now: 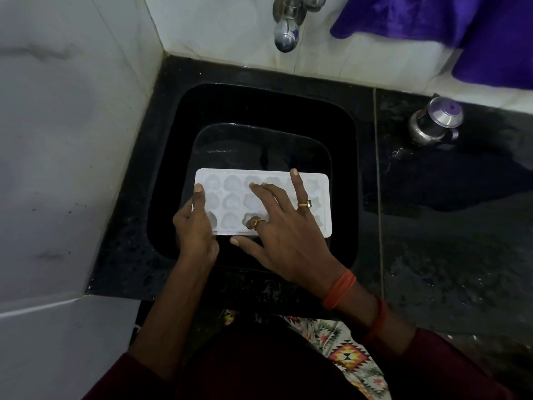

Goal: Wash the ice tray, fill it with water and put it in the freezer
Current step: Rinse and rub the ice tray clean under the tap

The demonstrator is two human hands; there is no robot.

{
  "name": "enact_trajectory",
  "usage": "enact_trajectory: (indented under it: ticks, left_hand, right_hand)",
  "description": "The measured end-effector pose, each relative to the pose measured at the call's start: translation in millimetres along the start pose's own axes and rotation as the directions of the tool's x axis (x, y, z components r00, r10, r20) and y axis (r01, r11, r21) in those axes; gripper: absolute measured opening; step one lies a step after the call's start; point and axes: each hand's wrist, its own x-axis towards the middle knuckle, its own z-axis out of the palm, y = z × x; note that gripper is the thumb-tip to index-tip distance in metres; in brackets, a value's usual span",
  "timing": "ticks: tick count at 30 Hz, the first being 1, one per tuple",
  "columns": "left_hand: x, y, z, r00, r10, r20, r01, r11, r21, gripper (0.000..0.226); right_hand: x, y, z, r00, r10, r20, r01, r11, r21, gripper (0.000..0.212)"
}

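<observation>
Your tray (pixel 230 203) lies level over the black sink (pixel 356 168), its right end near the sink's wall. Your left hand (pixel 196 226) grips its left end; your right hand (pixel 285 235) rests spread flat on top. To the right, the wet surface (pixel 447 241) carries a steel pot (pixel 432 124).

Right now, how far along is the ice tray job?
Early: nothing looks finished, and this looks like the washing stage. The ice tray is over the sink. The left hand grips its left end, and the right hand lies spread over the cells, apparently rubbing them. No water visibly runs from the tap. Filling the tray and putting it in the freezer are left.
</observation>
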Motion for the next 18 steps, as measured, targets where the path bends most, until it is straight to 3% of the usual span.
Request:
enact_trajectory:
  ticks: [18]
  left_hand:
    - [1.7,3.0,1.2,1.0,0.013,0.012,-0.013,1.0,0.003,0.027]
  right_hand:
    - [5.8,-4.7,4.2,1.0,0.026,0.018,-0.026,1.0,-0.003,0.067]
